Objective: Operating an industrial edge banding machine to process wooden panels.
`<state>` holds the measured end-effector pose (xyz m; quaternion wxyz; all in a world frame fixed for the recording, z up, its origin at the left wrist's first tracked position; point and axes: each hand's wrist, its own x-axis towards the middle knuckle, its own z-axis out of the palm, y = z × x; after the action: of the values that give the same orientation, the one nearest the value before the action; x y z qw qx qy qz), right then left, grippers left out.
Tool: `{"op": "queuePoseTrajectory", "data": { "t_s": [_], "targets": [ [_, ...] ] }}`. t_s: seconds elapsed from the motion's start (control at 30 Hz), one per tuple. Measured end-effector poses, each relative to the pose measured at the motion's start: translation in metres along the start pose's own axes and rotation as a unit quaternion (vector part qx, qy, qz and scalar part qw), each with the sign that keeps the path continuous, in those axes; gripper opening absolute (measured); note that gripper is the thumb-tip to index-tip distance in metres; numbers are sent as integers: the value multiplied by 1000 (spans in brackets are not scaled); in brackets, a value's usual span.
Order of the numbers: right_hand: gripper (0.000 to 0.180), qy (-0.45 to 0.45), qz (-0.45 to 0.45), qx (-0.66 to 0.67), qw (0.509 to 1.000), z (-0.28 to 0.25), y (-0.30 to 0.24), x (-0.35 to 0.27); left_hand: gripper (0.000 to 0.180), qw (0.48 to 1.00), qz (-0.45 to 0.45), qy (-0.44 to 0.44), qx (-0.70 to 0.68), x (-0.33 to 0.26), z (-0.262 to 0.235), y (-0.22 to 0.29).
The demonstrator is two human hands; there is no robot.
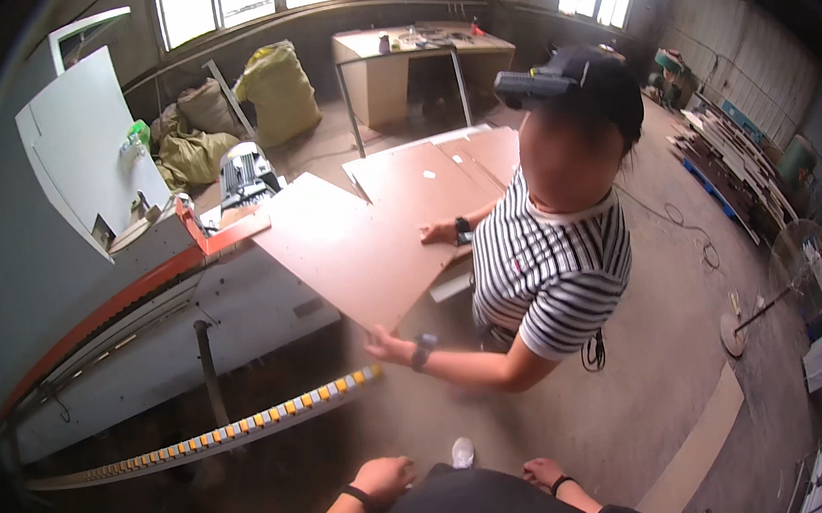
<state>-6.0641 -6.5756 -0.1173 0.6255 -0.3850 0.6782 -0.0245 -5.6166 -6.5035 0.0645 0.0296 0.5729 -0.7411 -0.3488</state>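
Note:
My left hand (pixel 382 478), with a dark band at the wrist, is in front of my dark top. Its fingers are curled in, and nothing shows in them. On the other side of my body, my right hand (pixel 546 473) also has its fingers loosely curled and no thing visible in it. Both hands are apart from the work. Ahead of me a co-worker in a striped shirt (pixel 556 251) holds a large brown panel (pixel 330 245). One of the co-worker's hands (pixel 390 346) grips its near corner; the other (pixel 441 233) rests over the panels.
A row of yellow-and-grey rollers (pixel 249 426) runs along the machine (pixel 141 355) at left. Behind the panel sit a motor (pixel 244 174) and stacked brown boards (pixel 433 179). A standing fan (pixel 800 261) and a long board strip (pixel 697 447) are at right.

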Motion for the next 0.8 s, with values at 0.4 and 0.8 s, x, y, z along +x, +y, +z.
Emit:
{"op": "queuePoseTrajectory", "data": {
  "t_s": [0.4, 0.8],
  "targets": [
    [29, 16, 8, 33, 999, 6, 2, 0, 44, 993, -67, -29, -89, -1, 38, -22],
    [27, 5, 23, 3, 1000, 3, -19, -11, 39, 994, -81, -20, -73, -6, 54, -22]
  ]
}}
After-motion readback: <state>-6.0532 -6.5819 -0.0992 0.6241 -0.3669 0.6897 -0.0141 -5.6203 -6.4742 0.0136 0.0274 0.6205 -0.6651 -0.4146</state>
